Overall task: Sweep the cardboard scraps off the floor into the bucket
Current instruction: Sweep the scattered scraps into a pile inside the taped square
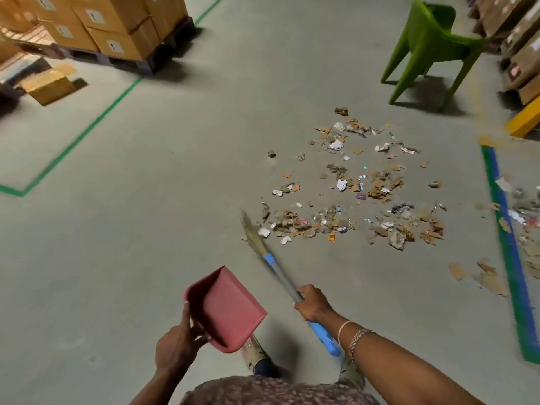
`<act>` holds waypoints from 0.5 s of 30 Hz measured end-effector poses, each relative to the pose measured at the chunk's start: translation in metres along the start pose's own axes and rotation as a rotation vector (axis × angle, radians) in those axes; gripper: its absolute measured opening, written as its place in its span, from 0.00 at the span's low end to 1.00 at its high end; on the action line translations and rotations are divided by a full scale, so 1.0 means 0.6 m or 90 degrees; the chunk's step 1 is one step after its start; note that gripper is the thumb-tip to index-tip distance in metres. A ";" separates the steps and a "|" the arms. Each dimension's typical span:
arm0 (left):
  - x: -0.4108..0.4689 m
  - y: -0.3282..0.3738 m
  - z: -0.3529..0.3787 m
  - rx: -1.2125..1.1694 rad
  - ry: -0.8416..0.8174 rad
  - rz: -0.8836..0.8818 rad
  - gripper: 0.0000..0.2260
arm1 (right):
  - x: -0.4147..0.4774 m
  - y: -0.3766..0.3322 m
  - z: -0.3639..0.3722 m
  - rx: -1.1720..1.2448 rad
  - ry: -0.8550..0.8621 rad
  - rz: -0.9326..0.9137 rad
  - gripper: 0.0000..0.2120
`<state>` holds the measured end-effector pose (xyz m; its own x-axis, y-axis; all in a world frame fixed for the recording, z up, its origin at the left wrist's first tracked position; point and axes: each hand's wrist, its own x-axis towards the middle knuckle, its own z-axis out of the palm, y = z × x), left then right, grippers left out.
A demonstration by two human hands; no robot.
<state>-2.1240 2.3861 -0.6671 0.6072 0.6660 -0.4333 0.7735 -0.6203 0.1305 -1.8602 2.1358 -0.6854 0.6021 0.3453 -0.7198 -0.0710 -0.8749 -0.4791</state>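
**Broom in one hand, dustpan in the other, mess straight ahead**

Starting closest in: the left hand (175, 347) grips a red dustpan (226, 309) by its back edge, thumb up along the side wall and the other fingers curled in behind it. The pan is held tilted in front of the body.

The right hand (312, 302) is wrapped tight around the grey shaft of the broom (279, 273), with the blue grip end poking out behind the wrist. There are a couple of bracelets (355, 336) on that wrist. The broom slants forward and left, a bit blurred, and its straw bristles (251, 232) sit at the near left corner of the mess.

The cardboard scraps (377, 190) are spread in a loose patch on the grey floor (146, 244), ahead and to the right. It's brown torn bits mixed with white paper and little coloured wrappers. More pieces lie further right, on and past a blue-and-green floor line (510, 247).

Beyond the patch stands a green plastic chair (432, 45). Off to the far left a green taped line (87, 128) marks off a bay with stacked cartons (117, 24) on a dark pallet, and a small open box (49, 86) sits on the floor beside them. Far right there are more cartons, too blurred to make out — plus a yellow block (526, 119).
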 end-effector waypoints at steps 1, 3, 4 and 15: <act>0.008 -0.019 -0.005 -0.002 -0.007 -0.011 0.48 | 0.016 -0.018 0.018 -0.030 -0.011 -0.005 0.26; 0.020 -0.053 -0.016 -0.008 -0.018 -0.026 0.48 | 0.040 -0.052 0.050 -0.060 -0.035 -0.001 0.27; 0.026 -0.067 -0.019 -0.013 -0.017 -0.030 0.48 | 0.050 -0.069 0.062 -0.061 -0.044 0.005 0.27; 0.101 -0.126 -0.038 0.008 -0.030 0.013 0.48 | 0.098 -0.116 0.049 0.125 0.083 0.178 0.06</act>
<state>-2.1418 2.4826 -0.6829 0.6130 0.6334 -0.4723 0.7588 -0.6385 0.1285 -1.8434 2.2270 -0.7094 0.6340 0.0451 -0.7720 -0.3906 -0.8430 -0.3700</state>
